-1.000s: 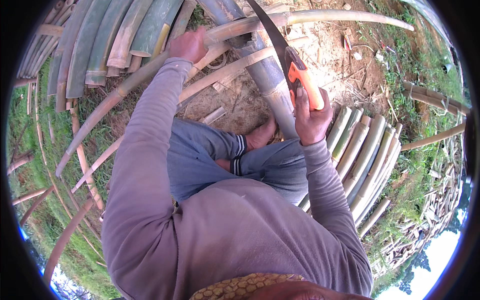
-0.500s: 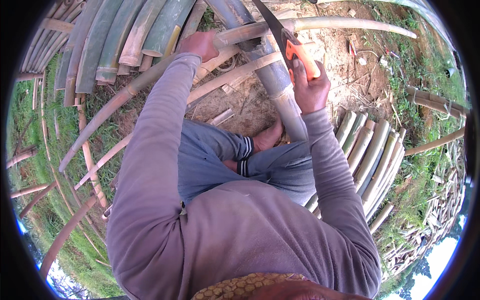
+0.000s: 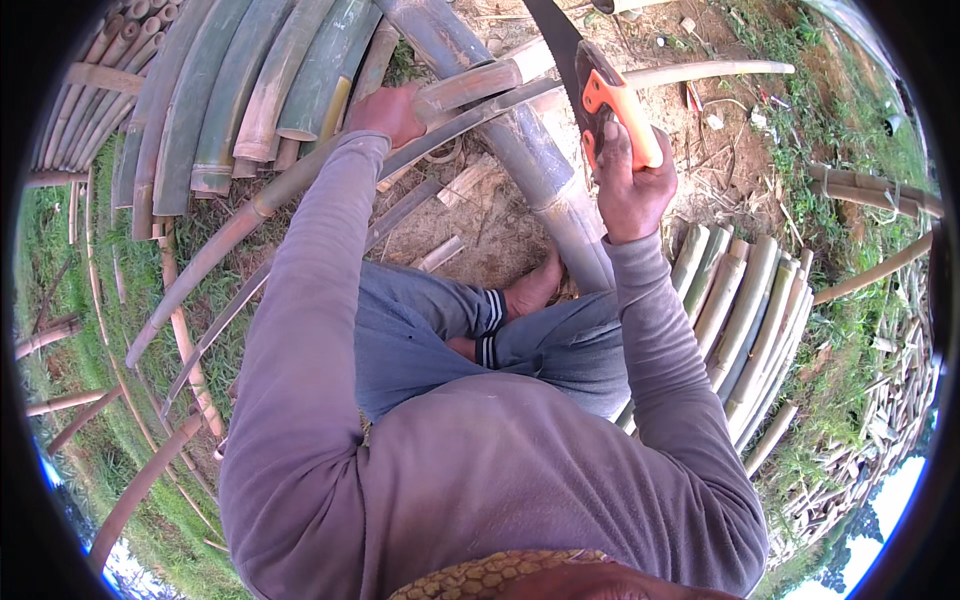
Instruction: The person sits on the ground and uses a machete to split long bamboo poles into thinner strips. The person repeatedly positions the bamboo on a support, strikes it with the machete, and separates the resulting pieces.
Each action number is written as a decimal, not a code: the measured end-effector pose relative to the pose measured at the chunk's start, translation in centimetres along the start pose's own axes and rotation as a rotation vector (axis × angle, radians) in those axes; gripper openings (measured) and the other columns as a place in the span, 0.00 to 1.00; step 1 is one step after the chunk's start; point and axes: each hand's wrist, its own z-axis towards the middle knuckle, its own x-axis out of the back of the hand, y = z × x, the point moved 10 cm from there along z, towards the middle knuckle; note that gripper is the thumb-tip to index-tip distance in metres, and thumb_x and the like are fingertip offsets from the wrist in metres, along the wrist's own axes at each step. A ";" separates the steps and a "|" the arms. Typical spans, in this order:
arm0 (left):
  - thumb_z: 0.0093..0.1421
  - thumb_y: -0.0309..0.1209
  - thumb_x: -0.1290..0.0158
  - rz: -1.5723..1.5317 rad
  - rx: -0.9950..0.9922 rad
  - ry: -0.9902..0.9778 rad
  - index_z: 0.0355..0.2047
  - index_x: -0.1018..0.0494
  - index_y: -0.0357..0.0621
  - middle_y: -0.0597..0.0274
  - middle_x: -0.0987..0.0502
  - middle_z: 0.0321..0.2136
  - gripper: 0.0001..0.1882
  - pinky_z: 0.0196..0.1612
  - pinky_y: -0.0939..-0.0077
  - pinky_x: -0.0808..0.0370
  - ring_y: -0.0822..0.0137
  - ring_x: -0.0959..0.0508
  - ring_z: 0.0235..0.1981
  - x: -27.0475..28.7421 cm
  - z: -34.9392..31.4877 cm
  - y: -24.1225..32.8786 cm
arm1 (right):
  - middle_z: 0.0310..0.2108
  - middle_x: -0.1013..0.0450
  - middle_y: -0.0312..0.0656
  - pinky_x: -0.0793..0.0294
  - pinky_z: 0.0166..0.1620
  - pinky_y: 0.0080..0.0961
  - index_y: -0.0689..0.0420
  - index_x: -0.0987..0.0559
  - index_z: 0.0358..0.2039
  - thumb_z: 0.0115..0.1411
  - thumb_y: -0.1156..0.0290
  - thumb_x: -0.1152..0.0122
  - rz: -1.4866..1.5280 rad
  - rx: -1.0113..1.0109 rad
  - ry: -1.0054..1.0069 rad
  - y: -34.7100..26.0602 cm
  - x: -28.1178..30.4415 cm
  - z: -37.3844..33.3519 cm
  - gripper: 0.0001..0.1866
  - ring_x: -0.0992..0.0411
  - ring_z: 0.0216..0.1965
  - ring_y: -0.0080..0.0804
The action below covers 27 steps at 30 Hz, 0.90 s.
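Observation:
My left hand (image 3: pixel 388 115) is closed around a split bamboo length (image 3: pixel 235 228), which slants from the lower left up over a thick bamboo log (image 3: pixel 535 165). A pale end of that length shows beside the saw blade. In my right hand (image 3: pixel 637 185) is a handsaw (image 3: pixel 625 110) with an orange handle and a dark curved blade pointing up and away. Whether the blade touches the bamboo I cannot tell. A thin bamboo strip (image 3: pixel 450 125) crosses the log just below the held length, and a long pale piece (image 3: pixel 700 72) reaches right from behind the saw.
Wide split bamboo pieces (image 3: pixel 225 110) are stacked at the upper left. Cut bamboo lengths (image 3: pixel 745 310) lie piled by my right forearm. My bare foot (image 3: pixel 535 287) rests beside the log. Bamboo scraps (image 3: pixel 890 400) litter the ground at far right.
The saw and my right hand have moved slightly right and toward me. The thin strip has turned and shifted closer to the held bamboo. My left hand keeps its grip, slightly lower in view.

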 end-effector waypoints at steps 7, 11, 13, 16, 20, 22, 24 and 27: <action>0.52 0.44 0.33 0.044 -0.019 0.043 0.60 0.26 0.49 0.43 0.16 0.48 0.34 0.55 0.51 0.21 0.43 0.17 0.51 -0.5 0.2 0.4 | 0.41 0.18 0.50 0.18 0.40 0.39 0.60 0.21 0.51 0.60 0.66 0.25 -0.890 0.295 0.109 4.2 16.0 -4.7 0.21 0.17 0.37 0.50; 0.53 0.50 0.34 0.030 -0.039 0.097 0.59 0.27 0.50 0.45 0.15 0.47 0.36 0.55 0.51 0.20 0.43 0.16 0.50 -1.1 0.7 -0.5 | 0.47 0.19 0.52 0.18 0.44 0.46 0.58 0.22 0.56 0.58 0.60 0.26 -1.144 -0.157 -0.235 16.0 22.3 -7.9 0.28 0.18 0.43 0.56; 0.55 0.45 0.34 0.015 -0.060 0.127 0.57 0.27 0.51 0.44 0.16 0.46 0.32 0.52 0.49 0.21 0.42 0.16 0.48 0.0 -0.5 0.5 | 0.49 0.21 0.53 0.20 0.49 0.49 0.57 0.21 0.54 0.57 0.58 0.25 -1.122 -0.111 -0.320 18.5 22.9 -10.3 0.27 0.20 0.47 0.58; 0.56 0.43 0.34 0.009 -0.095 0.210 0.51 0.28 0.48 0.44 0.16 0.41 0.26 0.47 0.47 0.20 0.41 0.16 0.44 1.7 -3.8 1.6 | 0.49 0.23 0.53 0.23 0.54 0.51 0.59 0.21 0.52 0.57 0.58 0.25 -1.188 -0.122 -0.275 14.3 21.3 -8.9 0.27 0.22 0.50 0.56; 0.54 0.40 0.32 -0.020 -0.243 0.379 0.49 0.30 0.47 0.49 0.17 0.31 0.26 0.38 0.46 0.21 0.43 0.16 0.35 5.3 -9.7 6.9 | 0.58 0.28 0.52 0.31 0.63 0.54 0.56 0.25 0.60 0.53 0.62 0.23 -0.912 0.412 -0.180 2.0 11.7 -5.6 0.35 0.29 0.60 0.54; 0.51 0.39 0.30 -0.047 -0.281 0.394 0.50 0.31 0.47 0.51 0.18 0.31 0.30 0.36 0.48 0.21 0.44 0.15 0.34 4.5 -13.6 9.9 | 0.65 0.32 0.51 0.38 0.69 0.57 0.53 0.28 0.65 0.52 0.62 0.23 -0.881 0.660 -0.252 -6.1 4.7 -5.8 0.41 0.34 0.67 0.52; 0.49 0.39 0.28 -0.075 -0.316 0.300 0.50 0.31 0.47 0.52 0.17 0.31 0.31 0.33 0.48 0.22 0.44 0.15 0.33 3.4 -17.9 13.3 | 0.71 0.38 0.47 0.45 0.73 0.59 0.49 0.31 0.70 0.49 0.60 0.21 -0.989 0.796 -0.416 -10.4 -0.4 -6.7 0.47 0.41 0.73 0.53; 0.50 0.46 0.29 -0.225 -0.393 0.343 0.59 0.32 0.50 0.49 0.19 0.44 0.38 0.53 0.46 0.25 0.48 0.18 0.48 1.4 -24.2 14.4 | 0.48 0.23 0.44 0.32 0.64 0.53 0.52 0.23 0.55 0.45 0.59 0.19 -1.103 0.658 -0.963 -4.1 -2.8 -7.9 0.37 0.23 0.50 0.48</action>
